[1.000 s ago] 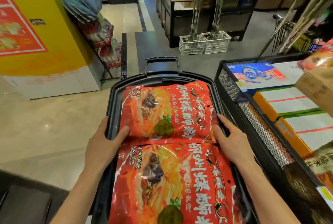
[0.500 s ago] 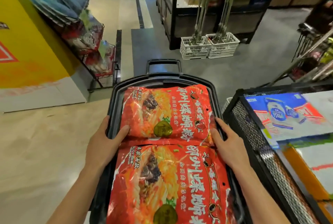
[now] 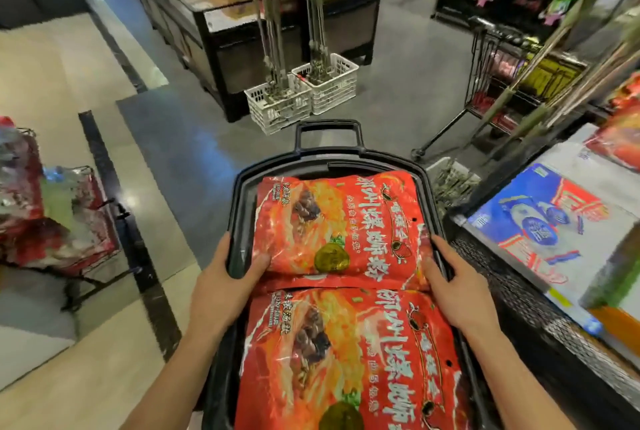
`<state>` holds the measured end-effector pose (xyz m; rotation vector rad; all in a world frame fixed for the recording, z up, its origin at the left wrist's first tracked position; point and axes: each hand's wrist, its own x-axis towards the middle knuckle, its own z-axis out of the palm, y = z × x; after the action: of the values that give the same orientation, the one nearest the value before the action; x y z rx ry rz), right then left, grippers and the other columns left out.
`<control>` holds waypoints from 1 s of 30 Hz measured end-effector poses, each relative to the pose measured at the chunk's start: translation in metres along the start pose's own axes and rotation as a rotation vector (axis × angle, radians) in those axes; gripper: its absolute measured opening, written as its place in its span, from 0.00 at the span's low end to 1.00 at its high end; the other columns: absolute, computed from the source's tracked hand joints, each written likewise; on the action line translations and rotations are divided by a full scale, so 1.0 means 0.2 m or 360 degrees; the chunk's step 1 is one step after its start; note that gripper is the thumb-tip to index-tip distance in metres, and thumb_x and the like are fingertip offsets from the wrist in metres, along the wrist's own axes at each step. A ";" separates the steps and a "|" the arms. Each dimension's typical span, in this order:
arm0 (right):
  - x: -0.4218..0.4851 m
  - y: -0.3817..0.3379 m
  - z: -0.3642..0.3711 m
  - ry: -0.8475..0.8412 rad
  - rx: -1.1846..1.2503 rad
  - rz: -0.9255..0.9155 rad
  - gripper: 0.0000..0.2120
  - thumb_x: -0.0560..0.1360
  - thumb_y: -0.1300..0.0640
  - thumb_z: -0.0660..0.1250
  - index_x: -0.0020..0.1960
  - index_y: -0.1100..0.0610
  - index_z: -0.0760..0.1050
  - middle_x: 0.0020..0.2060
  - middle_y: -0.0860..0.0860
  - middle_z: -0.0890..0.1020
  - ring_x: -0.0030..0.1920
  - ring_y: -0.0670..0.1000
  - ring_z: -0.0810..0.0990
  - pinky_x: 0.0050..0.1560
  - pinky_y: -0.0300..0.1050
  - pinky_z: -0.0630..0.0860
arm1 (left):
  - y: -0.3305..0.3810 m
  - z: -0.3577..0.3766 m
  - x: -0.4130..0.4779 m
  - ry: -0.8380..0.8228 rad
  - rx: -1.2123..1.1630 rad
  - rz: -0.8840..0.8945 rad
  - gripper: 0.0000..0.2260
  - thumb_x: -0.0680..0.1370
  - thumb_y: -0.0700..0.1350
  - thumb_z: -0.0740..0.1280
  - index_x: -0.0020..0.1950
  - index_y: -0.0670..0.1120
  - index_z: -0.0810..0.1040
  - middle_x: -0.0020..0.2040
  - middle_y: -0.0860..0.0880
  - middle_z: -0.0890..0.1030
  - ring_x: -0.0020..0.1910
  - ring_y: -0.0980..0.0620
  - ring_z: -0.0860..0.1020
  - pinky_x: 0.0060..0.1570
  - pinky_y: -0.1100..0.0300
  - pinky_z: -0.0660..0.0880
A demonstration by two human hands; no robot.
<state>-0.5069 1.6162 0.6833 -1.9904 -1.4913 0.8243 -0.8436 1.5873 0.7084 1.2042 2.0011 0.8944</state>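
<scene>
A black plastic basket [image 3: 239,208] with a handle [image 3: 327,128] at its far end sits in front of me. Two big red noodle packets lie flat in it: the far packet [image 3: 339,221] and the near packet [image 3: 346,353], whose edges overlap. My left hand [image 3: 218,291] grips the basket's left rim, with the thumb over the rim against the far packet. My right hand [image 3: 457,291] holds the right rim, its thumb against the same packet's right edge.
A black wire display bin [image 3: 519,294] with blue and red boxes [image 3: 540,221] stands close on the right. Two white crates [image 3: 301,93] holding metal poles sit ahead by a black counter [image 3: 242,31]. A rack of red packets [image 3: 52,221] is at the left, with grey floor between.
The view has swung right: the yellow wall has left the frame and the left rack has slid back. Both hands keep their hold on the basket, and the packets have not shifted.
</scene>
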 end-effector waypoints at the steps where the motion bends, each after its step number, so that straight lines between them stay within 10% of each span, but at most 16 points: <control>1: 0.04 -0.03 0.02 0.0038 0.0026 0.0050 0.23 0.78 0.39 0.63 0.73 0.36 0.67 0.50 0.61 0.84 0.48 0.58 0.81 0.46 0.50 0.73 | 0.01 0.00 0.13 -0.0073 0.0034 0.0006 0.42 0.69 0.73 0.67 0.80 0.60 0.58 0.69 0.50 0.76 0.64 0.44 0.77 0.56 0.52 0.72; 7: 0.38 -0.07 0.17 0.0215 0.0143 0.0275 0.23 0.78 0.38 0.63 0.73 0.33 0.65 0.61 0.57 0.82 0.61 0.59 0.78 0.57 0.52 0.74 | 0.18 0.14 0.79 -0.0281 0.0217 0.0197 0.45 0.68 0.75 0.67 0.80 0.58 0.60 0.72 0.53 0.74 0.69 0.46 0.75 0.64 0.48 0.72; 14: 0.87 0.09 0.31 0.0331 0.0281 0.0573 0.24 0.77 0.36 0.61 0.72 0.30 0.63 0.35 0.51 0.81 0.34 0.53 0.81 0.42 0.52 0.79 | 0.29 0.60 1.44 -0.0550 0.0375 0.0265 0.50 0.63 0.77 0.64 0.80 0.58 0.58 0.73 0.54 0.73 0.68 0.49 0.75 0.66 0.50 0.72; 24: 1.35 0.39 0.70 0.0487 0.0325 0.1014 0.25 0.77 0.37 0.62 0.72 0.30 0.63 0.25 0.53 0.80 0.26 0.51 0.78 0.33 0.50 0.77 | 0.20 1.34 2.24 -0.1045 0.0544 0.0257 0.49 0.63 0.76 0.67 0.80 0.61 0.56 0.73 0.51 0.74 0.68 0.48 0.75 0.67 0.51 0.71; 30: 1.61 0.61 1.13 0.0576 0.0307 0.1269 0.33 0.69 0.26 0.56 0.73 0.30 0.61 0.48 0.57 0.85 0.49 0.58 0.83 0.50 0.54 0.79 | -0.08 1.74 2.66 -0.1354 0.0608 0.0227 0.49 0.64 0.76 0.68 0.80 0.63 0.53 0.74 0.52 0.71 0.70 0.47 0.73 0.69 0.48 0.70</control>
<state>-0.5246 1.9047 0.3902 -2.4203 -0.3737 0.7939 -0.7810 2.1446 0.4071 1.5985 1.4090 -0.0075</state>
